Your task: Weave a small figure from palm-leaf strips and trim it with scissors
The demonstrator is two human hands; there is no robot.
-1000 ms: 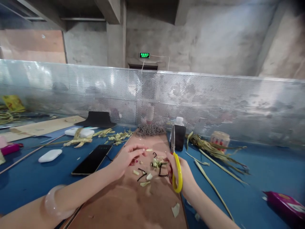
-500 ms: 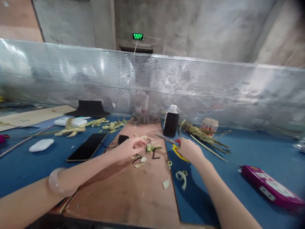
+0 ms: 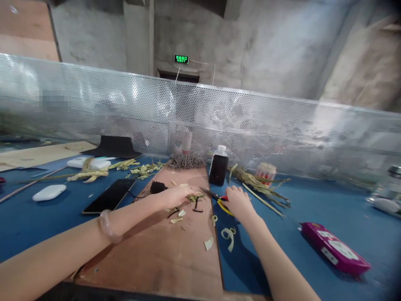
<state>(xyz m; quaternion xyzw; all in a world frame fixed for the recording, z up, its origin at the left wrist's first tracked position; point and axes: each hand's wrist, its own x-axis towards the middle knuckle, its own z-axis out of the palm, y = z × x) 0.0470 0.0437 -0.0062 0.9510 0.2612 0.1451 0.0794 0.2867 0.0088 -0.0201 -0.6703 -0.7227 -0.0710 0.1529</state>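
My right hand (image 3: 239, 202) is closed on the scissors (image 3: 224, 205), which have red and yellow handles; their blades point left over the edge of the brown board (image 3: 175, 259). My left hand (image 3: 179, 196) reaches over the middle of the board, beside a small bunch of pale green plant pieces (image 3: 194, 197). Its fingertips are partly hidden, and I cannot make out what they hold. Dark bent strips (image 3: 197, 205) lie close to the bunch, with pale scraps (image 3: 181, 213) nearer to me. A black ball of cord (image 3: 157, 187) lies behind my left wrist.
A phone (image 3: 109, 196) and a white case (image 3: 49, 192) lie left. Another dark phone (image 3: 218, 169) leans on a bottle (image 3: 222, 149) behind the scissors. Dried stalks (image 3: 263, 184), a magenta pack (image 3: 335, 250) and a clear bottle (image 3: 387, 188) are right. Perforated metal (image 3: 200, 108) stands behind.
The view has shifted, so the table things appear farther left and slightly lower. My left hand has moved right over the plant bunch, covering more of it. The scissors remain in my right hand.
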